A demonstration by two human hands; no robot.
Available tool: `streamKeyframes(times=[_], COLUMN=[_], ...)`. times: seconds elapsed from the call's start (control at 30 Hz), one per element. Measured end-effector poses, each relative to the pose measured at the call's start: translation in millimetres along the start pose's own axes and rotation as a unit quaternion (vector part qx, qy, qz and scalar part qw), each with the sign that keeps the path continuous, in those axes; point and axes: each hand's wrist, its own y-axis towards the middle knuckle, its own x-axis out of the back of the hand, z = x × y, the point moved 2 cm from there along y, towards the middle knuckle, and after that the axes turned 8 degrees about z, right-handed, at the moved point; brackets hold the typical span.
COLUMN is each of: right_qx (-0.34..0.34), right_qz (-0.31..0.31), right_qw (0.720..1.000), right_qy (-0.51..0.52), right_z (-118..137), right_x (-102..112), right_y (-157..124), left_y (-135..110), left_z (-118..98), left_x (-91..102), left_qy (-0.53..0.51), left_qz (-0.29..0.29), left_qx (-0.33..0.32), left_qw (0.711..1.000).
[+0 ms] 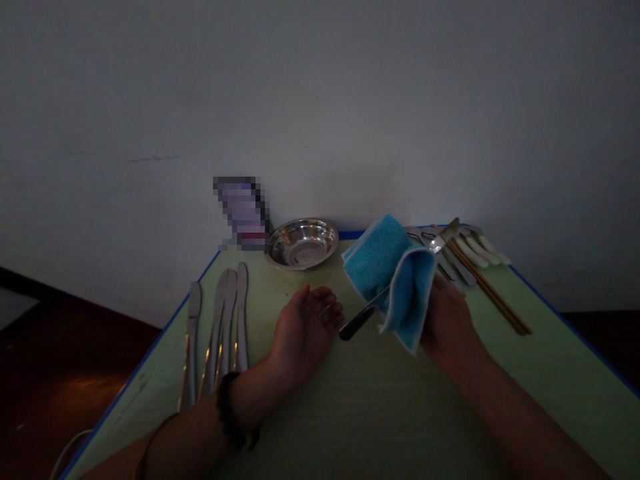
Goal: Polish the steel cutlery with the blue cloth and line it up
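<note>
My right hand [450,320] grips a folded blue cloth [395,273], which is wrapped round the blade of a knife with a black handle [356,324]. The handle sticks out to the lower left, towards my left hand [307,320]. That hand rests palm up on the green table [360,413], fingers loosely curled and holding nothing, its fingertips just short of the knife handle. A dark band circles the left wrist.
Several steel table knives [220,327] lie in a row at the left. A steel bowl [301,243] stands at the back by a blurred-out object [243,212]. More cutlery and wooden chopsticks [487,283] lie at the back right. Blue trim edges the table.
</note>
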Motion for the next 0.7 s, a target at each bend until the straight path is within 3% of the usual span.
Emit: streamKeyframes(times=[0.2, 0.43, 0.7], right_qx=[-0.101, -0.123, -0.125], right_qz=[-0.043, -0.047, -0.038], right_qw=[0.988, 0.983, 0.984], right_qy=[0.112, 0.126, 0.123], right_z=[-4.1, -6.2, -8.2], right_x=[-8.9, -8.5, -7.4], right_y=[-6.7, -6.5, -7.0], left_y=[-10.9, -11.1, -10.6], left_z=[-16.3, -19.5, -13.9], left_x=[-11.7, -9.3, -7.3], left_qy=[-0.052, -0.06, 0.015], left_qz=[0.04, 0.067, 0.098], left_qx=[-0.034, -0.039, -0.007], left_qw=[0.997, 0.995, 0.995])
